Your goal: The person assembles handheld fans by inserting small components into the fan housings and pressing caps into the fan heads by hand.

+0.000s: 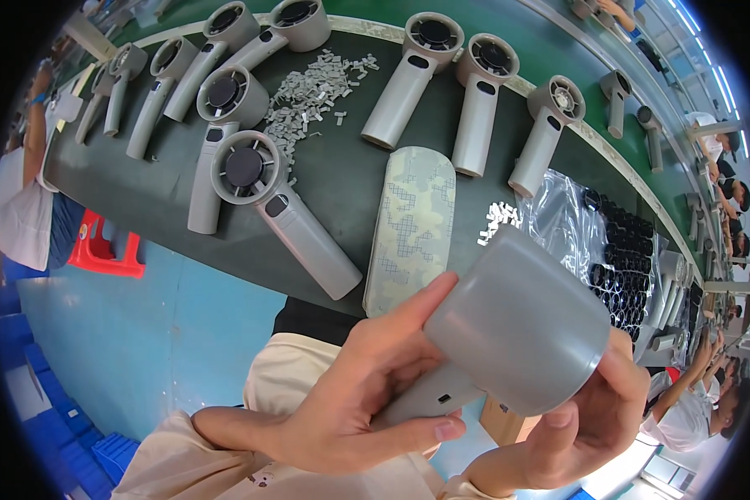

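Note:
A grey handheld fan [521,321] is held up close in front of me, its round housing at the upper right and its handle slanting down to the left. My left hand [367,392] wraps round the handle and the lower housing; a small dark slot shows on the handle. The fingers of my right hand [587,417] grip the housing's right-hand rim, partly hidden behind it. Just beyond my left hand lies a patterned pale yellow and grey case [412,229]. Beside the case rests another grey fan [287,212] with a dark round centre.
Several more fans [412,79] lie across the dark green table [325,150]. A heap of small grey pieces [312,87] sits among them; white pieces [500,221] lie nearer. Black rings in clear plastic [621,267] are at right. A red stool [108,246] and other people are around.

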Demonstrator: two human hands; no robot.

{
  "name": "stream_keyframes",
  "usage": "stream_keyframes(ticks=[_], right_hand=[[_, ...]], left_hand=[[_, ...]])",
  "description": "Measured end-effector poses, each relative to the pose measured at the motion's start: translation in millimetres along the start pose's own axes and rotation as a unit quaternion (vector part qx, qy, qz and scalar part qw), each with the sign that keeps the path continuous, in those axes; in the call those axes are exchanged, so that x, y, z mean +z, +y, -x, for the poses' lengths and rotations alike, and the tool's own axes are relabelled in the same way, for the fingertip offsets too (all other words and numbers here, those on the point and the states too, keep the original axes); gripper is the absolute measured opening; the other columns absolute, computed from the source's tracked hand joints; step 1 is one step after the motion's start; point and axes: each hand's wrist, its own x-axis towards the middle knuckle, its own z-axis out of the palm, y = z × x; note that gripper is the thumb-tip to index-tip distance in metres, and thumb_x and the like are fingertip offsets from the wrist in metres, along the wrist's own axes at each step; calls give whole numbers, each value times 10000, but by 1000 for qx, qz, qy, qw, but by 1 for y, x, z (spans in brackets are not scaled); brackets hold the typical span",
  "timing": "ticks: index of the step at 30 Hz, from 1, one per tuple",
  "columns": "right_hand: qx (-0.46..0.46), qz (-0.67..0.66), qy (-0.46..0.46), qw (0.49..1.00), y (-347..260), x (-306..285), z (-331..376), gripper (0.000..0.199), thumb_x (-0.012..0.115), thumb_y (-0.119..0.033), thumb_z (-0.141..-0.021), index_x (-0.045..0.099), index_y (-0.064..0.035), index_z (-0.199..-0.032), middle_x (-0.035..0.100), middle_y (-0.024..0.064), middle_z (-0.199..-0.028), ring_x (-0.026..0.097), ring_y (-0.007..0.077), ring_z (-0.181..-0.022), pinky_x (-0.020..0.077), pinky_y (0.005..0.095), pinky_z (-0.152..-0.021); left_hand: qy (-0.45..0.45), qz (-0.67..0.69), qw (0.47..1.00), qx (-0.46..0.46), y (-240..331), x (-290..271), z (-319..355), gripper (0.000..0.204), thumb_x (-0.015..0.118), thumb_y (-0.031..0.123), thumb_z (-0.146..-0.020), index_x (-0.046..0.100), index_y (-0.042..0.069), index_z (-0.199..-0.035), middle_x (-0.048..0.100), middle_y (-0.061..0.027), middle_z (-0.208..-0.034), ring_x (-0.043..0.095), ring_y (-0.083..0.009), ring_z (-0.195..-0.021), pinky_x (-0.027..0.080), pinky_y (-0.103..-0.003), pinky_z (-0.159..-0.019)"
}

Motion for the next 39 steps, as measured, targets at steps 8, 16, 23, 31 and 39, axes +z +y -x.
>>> stream_keyframes(ticks=[8,16,23,31,39], right_hand=[[-20,-12,-48,999,4,-7,-3,494,704,-208,-784,487,78,-1122,530,211,-1069,549,186,-898,427,268,-794],[-24,-8,-88,996,3,-8,-7,459,691,-155,-781,492,74,-1126,520,216,-1074,545,198,-914,425,291,-804],[9,-26,-61,998,-16,6,-16,423,663,144,-698,568,83,-1106,600,186,-1026,605,230,-925,515,294,-790],[72,14,-48,996,-27,9,-15,446,630,186,-703,546,109,-1134,533,188,-1092,558,228,-966,488,294,-826],[41,58,-75,995,-30,16,-24,426,651,172,-696,562,113,-1109,545,186,-1080,574,213,-885,486,290,-785]], left_hand=[[-7,41,998,-36,0,-1,4,876,532,-150,-820,-9,107,-1459,384,-217,-1328,477,-231,-1160,429,-319,-884],[-9,23,1000,-4,0,-1,-1,861,537,-146,-818,-1,64,-1456,343,-187,-1371,423,-245,-1219,365,-354,-982],[-24,18,999,-14,-2,-6,0,861,538,-146,-816,6,67,-1458,320,-179,-1393,399,-257,-1245,372,-362,-974],[-5,-40,999,15,-10,-1,-1,858,547,-140,-813,31,88,-1459,314,-181,-1395,395,-267,-1249,348,-394,-1007],[-8,-76,997,4,1,-11,0,860,538,-136,-822,5,105,-1453,303,-193,-1398,391,-278,-1250,363,-404,-994]])
